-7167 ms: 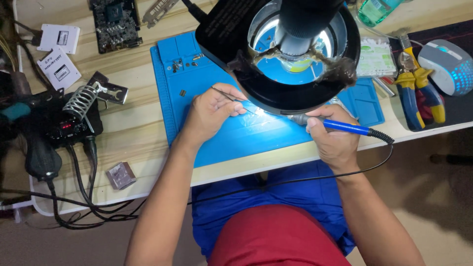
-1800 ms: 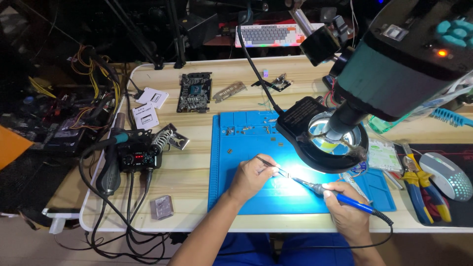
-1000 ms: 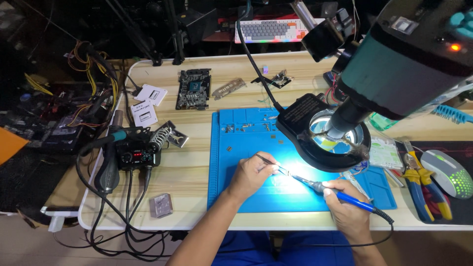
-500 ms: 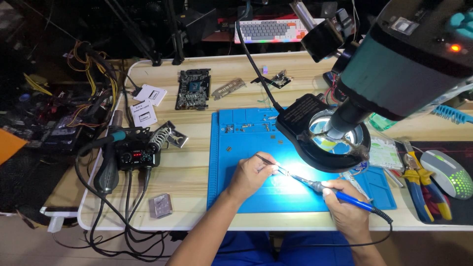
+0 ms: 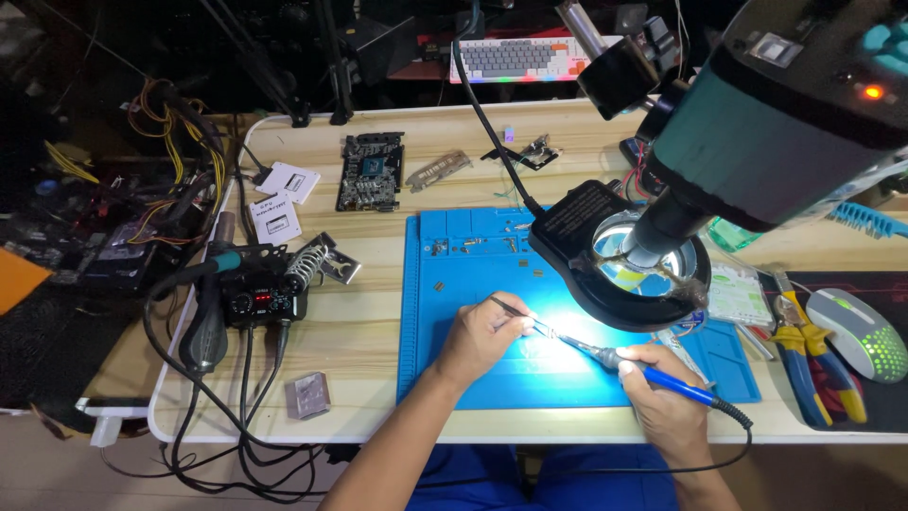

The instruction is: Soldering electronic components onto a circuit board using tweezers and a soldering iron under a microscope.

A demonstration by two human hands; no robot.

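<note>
While the left hand [image 5: 478, 333] is pinching tweezers [image 5: 515, 310] on the blue mat [image 5: 445, 312], the right hand [image 5: 667, 405] is gripping a soldering iron [image 5: 643, 369].

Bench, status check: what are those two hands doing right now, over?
Left hand grips tweezers; right hand grips blue soldering iron. Tips meet on lit blue mat. Magnifier lamp overhangs the mat's right side.

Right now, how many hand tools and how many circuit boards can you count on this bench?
Hand tools: 3 (tweezers in left hand, soldering iron in right hand, pliers)
Circuit boards: 3 (graphics card, narrow board, small board)
Total: 6
</note>
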